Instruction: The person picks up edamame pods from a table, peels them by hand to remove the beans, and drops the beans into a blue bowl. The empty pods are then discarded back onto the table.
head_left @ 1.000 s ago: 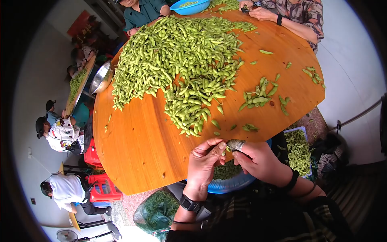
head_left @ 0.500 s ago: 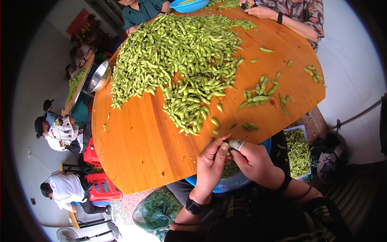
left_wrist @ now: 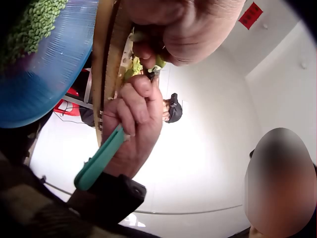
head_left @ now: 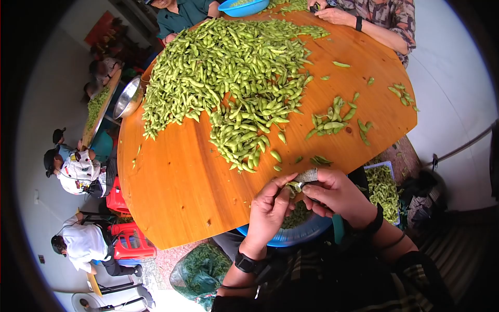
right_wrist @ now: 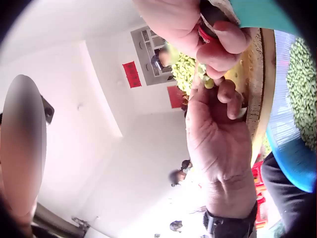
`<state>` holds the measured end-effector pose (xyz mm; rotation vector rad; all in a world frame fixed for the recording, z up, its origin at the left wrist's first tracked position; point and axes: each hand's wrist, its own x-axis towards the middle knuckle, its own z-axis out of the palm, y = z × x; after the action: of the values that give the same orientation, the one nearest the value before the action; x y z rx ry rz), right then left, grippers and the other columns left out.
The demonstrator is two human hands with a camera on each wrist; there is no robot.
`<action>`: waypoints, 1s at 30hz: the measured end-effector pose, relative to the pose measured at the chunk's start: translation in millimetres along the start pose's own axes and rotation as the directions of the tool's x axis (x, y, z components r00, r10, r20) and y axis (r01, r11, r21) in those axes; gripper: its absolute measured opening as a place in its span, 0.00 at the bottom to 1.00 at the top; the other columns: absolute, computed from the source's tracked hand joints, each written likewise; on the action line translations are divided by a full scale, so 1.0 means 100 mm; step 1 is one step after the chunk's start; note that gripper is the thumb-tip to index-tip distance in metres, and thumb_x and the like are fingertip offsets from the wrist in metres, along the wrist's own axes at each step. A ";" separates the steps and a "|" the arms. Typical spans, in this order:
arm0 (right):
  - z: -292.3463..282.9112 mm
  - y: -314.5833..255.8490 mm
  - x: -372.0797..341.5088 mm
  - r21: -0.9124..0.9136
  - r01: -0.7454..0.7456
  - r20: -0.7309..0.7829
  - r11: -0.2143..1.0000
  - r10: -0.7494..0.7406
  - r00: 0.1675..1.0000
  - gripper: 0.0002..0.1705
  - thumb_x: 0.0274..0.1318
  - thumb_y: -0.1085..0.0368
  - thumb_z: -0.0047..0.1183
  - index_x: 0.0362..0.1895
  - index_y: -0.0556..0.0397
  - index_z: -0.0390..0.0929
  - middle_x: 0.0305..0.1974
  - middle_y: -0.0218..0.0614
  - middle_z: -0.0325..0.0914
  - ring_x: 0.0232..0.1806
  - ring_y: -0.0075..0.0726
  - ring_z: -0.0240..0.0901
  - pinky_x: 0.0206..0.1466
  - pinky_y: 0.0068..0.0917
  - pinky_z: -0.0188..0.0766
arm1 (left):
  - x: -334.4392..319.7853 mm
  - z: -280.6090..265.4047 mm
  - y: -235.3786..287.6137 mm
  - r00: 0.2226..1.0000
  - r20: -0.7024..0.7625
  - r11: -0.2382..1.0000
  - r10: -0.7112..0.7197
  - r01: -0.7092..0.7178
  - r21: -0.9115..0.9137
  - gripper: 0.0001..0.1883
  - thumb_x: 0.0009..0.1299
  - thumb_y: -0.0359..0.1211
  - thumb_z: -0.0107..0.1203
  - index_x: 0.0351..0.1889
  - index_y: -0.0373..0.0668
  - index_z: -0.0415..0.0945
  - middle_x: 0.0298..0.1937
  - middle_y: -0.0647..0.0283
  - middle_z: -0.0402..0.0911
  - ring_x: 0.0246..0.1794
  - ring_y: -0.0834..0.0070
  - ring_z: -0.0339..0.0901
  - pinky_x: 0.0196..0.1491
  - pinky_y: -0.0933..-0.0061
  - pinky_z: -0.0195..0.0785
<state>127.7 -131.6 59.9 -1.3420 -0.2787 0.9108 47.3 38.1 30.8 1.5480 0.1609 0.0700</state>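
Just past the table's front edge, my left hand (head_left: pixel 266 214) pinches a green pod (head_left: pixel 292 189) between thumb and fingers. Close against it, my right hand (head_left: pixel 343 198) curls round a tool with a teal handle (head_left: pixel 338 229), its dark end at the pod. A grey wrap (head_left: pixel 306 177) covers a finger of the right hand. The left wrist view shows the teal handle (left_wrist: pixel 101 158) sticking out below the right hand (left_wrist: pixel 136 116). Beneath both hands is a blue basin (head_left: pixel 291 238) with shelled green beans (right_wrist: pixel 303 91).
A large heap of pods (head_left: pixel 234 73) covers the far part of the wooden table (head_left: pixel 176 192), with small groups at right. A metal bowl (head_left: pixel 127 98) stands at the left edge, a crate of pods (head_left: pixel 382 190) at lower right. Two people sit across; others are at left.
The right hand has turned, and the teal handle has come into view beneath it. The hands' fingertips have parted slightly, showing the pod between them.
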 end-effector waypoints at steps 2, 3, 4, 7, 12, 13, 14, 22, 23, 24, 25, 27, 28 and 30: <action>0.02 0.12 0.00 -0.086 0.105 -0.023 0.991 -0.108 0.994 0.06 0.65 0.69 0.48 0.43 0.58 0.75 0.22 0.28 0.74 0.18 0.16 0.67 0.19 0.17 0.61 | 0.00 0.02 -0.01 0.994 -0.013 0.992 -0.105 0.103 -0.078 0.14 0.76 0.26 0.45 0.57 0.39 0.75 0.33 0.68 0.75 0.27 0.87 0.70 0.31 0.83 0.66; 0.04 0.15 -0.01 -0.087 0.106 -0.019 0.991 -0.108 0.994 0.06 0.65 0.69 0.48 0.43 0.58 0.75 0.22 0.28 0.74 0.18 0.16 0.67 0.19 0.17 0.61 | 0.01 0.04 -0.05 0.998 -0.039 0.998 -0.049 0.047 -0.049 0.15 0.75 0.26 0.44 0.57 0.39 0.75 0.33 0.68 0.76 0.27 0.87 0.70 0.30 0.84 0.65; 0.06 0.17 -0.02 -0.188 0.213 -0.023 0.959 -0.221 0.975 0.07 0.65 0.70 0.48 0.44 0.58 0.75 0.22 0.27 0.74 0.19 0.15 0.67 0.19 0.17 0.61 | 0.02 0.05 -0.08 0.998 -0.063 1.000 0.008 -0.009 -0.018 0.15 0.75 0.26 0.44 0.57 0.39 0.75 0.34 0.68 0.77 0.27 0.88 0.70 0.30 0.85 0.65; 0.05 0.24 -0.01 -0.323 0.358 -0.002 0.876 -0.379 0.925 0.09 0.65 0.70 0.48 0.46 0.58 0.76 0.22 0.26 0.73 0.19 0.15 0.66 0.21 0.17 0.63 | 0.00 0.00 -0.08 0.996 -0.036 0.996 -0.084 0.085 0.014 0.16 0.74 0.23 0.41 0.55 0.37 0.75 0.36 0.67 0.78 0.27 0.87 0.70 0.30 0.85 0.65; 0.02 0.16 0.01 -0.172 0.224 -0.071 0.959 -0.239 0.968 0.06 0.66 0.69 0.48 0.43 0.58 0.74 0.22 0.26 0.73 0.18 0.14 0.66 0.20 0.17 0.62 | 0.01 0.07 -0.04 0.998 -0.056 0.998 -0.014 0.010 -0.070 0.16 0.74 0.22 0.39 0.56 0.36 0.72 0.37 0.66 0.77 0.27 0.86 0.71 0.30 0.84 0.66; 0.01 0.15 0.01 -0.169 0.225 -0.069 0.960 -0.239 0.968 0.06 0.66 0.69 0.48 0.43 0.58 0.74 0.22 0.26 0.73 0.18 0.14 0.66 0.20 0.17 0.62 | 0.00 0.06 -0.01 0.999 -0.047 0.989 -0.023 0.016 -0.147 0.16 0.74 0.22 0.38 0.57 0.35 0.71 0.38 0.66 0.77 0.27 0.85 0.71 0.30 0.84 0.66; -0.03 0.17 0.01 -0.181 0.209 -0.081 0.961 -0.226 0.971 0.06 0.65 0.69 0.49 0.42 0.58 0.74 0.22 0.26 0.73 0.18 0.14 0.65 0.20 0.17 0.61 | 0.00 0.06 -0.01 0.999 -0.049 0.989 -0.023 0.016 -0.144 0.16 0.74 0.22 0.38 0.57 0.35 0.71 0.38 0.66 0.77 0.27 0.85 0.71 0.30 0.84 0.66; -0.01 0.22 0.01 -0.173 0.229 -0.078 0.958 -0.245 0.966 0.04 0.64 0.71 0.52 0.39 0.60 0.73 0.22 0.23 0.73 0.19 0.13 0.65 0.21 0.17 0.62 | 0.00 0.08 -0.10 0.998 -0.059 0.991 -0.017 0.008 -0.136 0.12 0.78 0.26 0.43 0.56 0.35 0.70 0.39 0.65 0.77 0.30 0.84 0.73 0.32 0.83 0.69; 0.01 0.21 0.02 -0.173 0.231 -0.079 0.957 -0.247 0.966 0.04 0.64 0.71 0.52 0.39 0.60 0.73 0.22 0.23 0.73 0.19 0.13 0.65 0.21 0.17 0.62 | 0.01 0.09 -0.10 0.998 -0.058 0.991 -0.015 0.007 -0.134 0.12 0.78 0.26 0.43 0.56 0.35 0.70 0.39 0.65 0.77 0.30 0.84 0.73 0.32 0.83 0.69; 0.03 0.20 0.02 -0.185 0.285 -0.086 0.940 -0.305 0.949 0.05 0.63 0.71 0.53 0.37 0.60 0.73 0.22 0.25 0.73 0.20 0.15 0.66 0.22 0.20 0.63 | 0.01 0.10 -0.11 0.997 -0.079 0.986 0.005 -0.018 -0.165 0.11 0.78 0.26 0.44 0.55 0.34 0.70 0.38 0.65 0.78 0.29 0.83 0.74 0.32 0.82 0.70; 0.05 0.20 0.02 -0.196 0.338 -0.093 0.920 -0.361 0.928 0.05 0.61 0.70 0.55 0.36 0.60 0.73 0.21 0.28 0.73 0.20 0.17 0.66 0.22 0.22 0.64 | 0.01 0.11 -0.12 0.995 -0.101 0.980 0.024 -0.043 -0.195 0.10 0.78 0.26 0.44 0.54 0.34 0.70 0.37 0.65 0.78 0.29 0.82 0.75 0.32 0.81 0.71; 0.06 0.35 0.10 -0.313 0.413 -0.119 0.855 -0.466 0.877 0.07 0.59 0.70 0.57 0.34 0.60 0.73 0.21 0.32 0.73 0.19 0.23 0.68 0.22 0.25 0.65 | -0.02 0.13 -0.17 0.993 -0.111 0.989 0.043 -0.058 -0.135 0.10 0.77 0.26 0.44 0.52 0.34 0.71 0.35 0.64 0.78 0.27 0.82 0.76 0.30 0.81 0.70; 0.06 0.40 0.13 -0.427 0.470 -0.129 0.772 -0.566 0.814 0.09 0.57 0.69 0.59 0.32 0.61 0.73 0.20 0.36 0.72 0.19 0.29 0.69 0.23 0.28 0.65 | -0.03 0.14 -0.19 0.991 -0.121 0.994 0.062 -0.072 -0.076 0.09 0.77 0.26 0.45 0.51 0.33 0.72 0.33 0.64 0.78 0.26 0.81 0.76 0.29 0.80 0.70; 0.07 0.42 0.12 -0.512 0.444 -0.148 0.735 -0.585 0.798 0.10 0.55 0.69 0.60 0.30 0.61 0.72 0.20 0.40 0.72 0.19 0.35 0.70 0.22 0.30 0.65 | -0.05 0.17 -0.18 0.988 -0.106 0.993 0.108 -0.104 0.048 0.08 0.77 0.26 0.45 0.49 0.33 0.72 0.32 0.63 0.77 0.25 0.81 0.76 0.28 0.80 0.70</action>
<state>114.2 -119.6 19.7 -1.6887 -0.6276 0.1456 43.7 20.1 13.8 1.5952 0.1663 0.2361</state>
